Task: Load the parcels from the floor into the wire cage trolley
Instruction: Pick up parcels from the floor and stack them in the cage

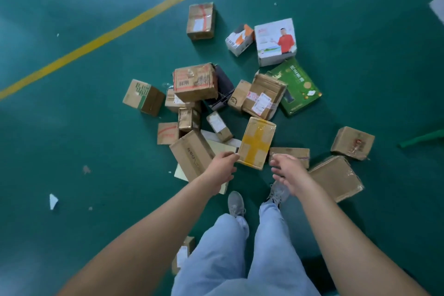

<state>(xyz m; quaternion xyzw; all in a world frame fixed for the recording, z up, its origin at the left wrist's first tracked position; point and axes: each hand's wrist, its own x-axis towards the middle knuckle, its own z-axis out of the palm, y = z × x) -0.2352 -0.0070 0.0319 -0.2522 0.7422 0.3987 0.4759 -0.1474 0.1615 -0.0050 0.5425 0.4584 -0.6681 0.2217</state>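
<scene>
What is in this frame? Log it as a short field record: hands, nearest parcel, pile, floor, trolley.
left hand: open, at the near left edge of the yellow-taped box; contact unclear
right hand: open, fingers spread, holding nothing
yellow-taped box: between the hands, tilted on the pile
pile: mostly brown cartons, plus a green box
floor: green, with a yellow line
trolley: not in view
</scene>
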